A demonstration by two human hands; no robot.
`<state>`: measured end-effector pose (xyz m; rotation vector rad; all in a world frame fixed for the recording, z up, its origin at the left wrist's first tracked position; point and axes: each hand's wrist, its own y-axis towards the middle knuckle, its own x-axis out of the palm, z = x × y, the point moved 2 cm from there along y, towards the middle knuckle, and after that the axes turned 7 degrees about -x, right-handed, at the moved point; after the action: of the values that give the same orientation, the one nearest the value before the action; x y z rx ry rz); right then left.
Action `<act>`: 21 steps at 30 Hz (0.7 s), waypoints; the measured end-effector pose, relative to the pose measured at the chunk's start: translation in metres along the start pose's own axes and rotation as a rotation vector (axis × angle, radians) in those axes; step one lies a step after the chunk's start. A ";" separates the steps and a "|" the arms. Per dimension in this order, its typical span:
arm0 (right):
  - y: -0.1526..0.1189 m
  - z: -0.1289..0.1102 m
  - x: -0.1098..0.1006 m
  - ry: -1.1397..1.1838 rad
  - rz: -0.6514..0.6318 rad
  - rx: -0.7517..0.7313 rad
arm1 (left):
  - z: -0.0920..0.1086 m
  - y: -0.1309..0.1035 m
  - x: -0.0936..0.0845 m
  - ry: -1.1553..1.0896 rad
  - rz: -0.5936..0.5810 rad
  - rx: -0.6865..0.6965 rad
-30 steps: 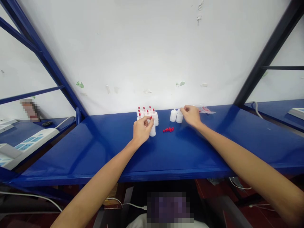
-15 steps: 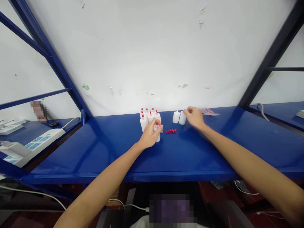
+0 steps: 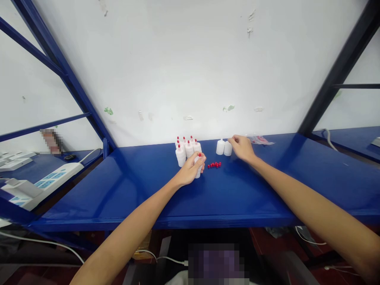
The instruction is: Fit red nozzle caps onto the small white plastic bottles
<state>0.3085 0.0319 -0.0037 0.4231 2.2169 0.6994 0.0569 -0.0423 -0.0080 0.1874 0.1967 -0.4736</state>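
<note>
My left hand [image 3: 190, 169] is wrapped round a white plastic squeeze bottle [image 3: 197, 172] with a red cap, just above or on the table; I cannot tell which. Behind it stands a close group of white bottles [image 3: 181, 157] with red caps. Over to the right, my right hand [image 3: 242, 146] is closed at the top of an uncapped-looking white bottle [image 3: 228, 149]; its fingers hide the neck. Touching or nearly touching that one is another white bottle [image 3: 220, 148] with a bare nozzle. Several small red caps [image 3: 215, 164] lie loose between my hands.
A clear plastic bag with red marks [image 3: 261, 140] lies behind my right hand. The blue table [image 3: 142, 198] runs up to a white wall. Blue frame posts [image 3: 68, 79] rise at the left, with a white power strip [image 3: 49, 184] beyond them.
My left hand and its capped bottle have shifted slightly right, and its thumb has moved lower round the bottle. My right hand has barely moved and stays at the bottle's top.
</note>
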 end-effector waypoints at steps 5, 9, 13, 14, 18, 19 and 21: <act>-0.004 -0.014 -0.010 0.026 0.121 -0.079 | 0.001 -0.004 -0.002 0.246 0.055 0.029; -0.020 -0.052 -0.013 0.178 -0.093 -0.367 | 0.003 -0.005 -0.003 0.565 0.117 0.109; -0.045 -0.091 -0.003 0.195 -0.475 -0.612 | 0.005 -0.006 -0.003 0.691 0.100 0.192; -0.050 -0.097 0.000 0.163 -0.512 -0.650 | 0.006 -0.006 -0.003 0.701 0.091 0.208; -0.056 -0.104 0.006 0.138 -0.553 -0.693 | 0.005 -0.006 -0.004 0.739 0.074 0.236; -0.056 -0.103 0.006 0.144 -0.561 -0.693 | 0.004 -0.006 -0.004 0.742 0.070 0.241; -0.056 -0.102 0.006 0.149 -0.577 -0.687 | 0.004 -0.006 -0.004 0.737 0.064 0.255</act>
<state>0.2238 -0.0447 0.0165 -0.6007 1.9202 1.1086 0.0511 -0.0463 -0.0041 0.6156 0.8498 -0.3471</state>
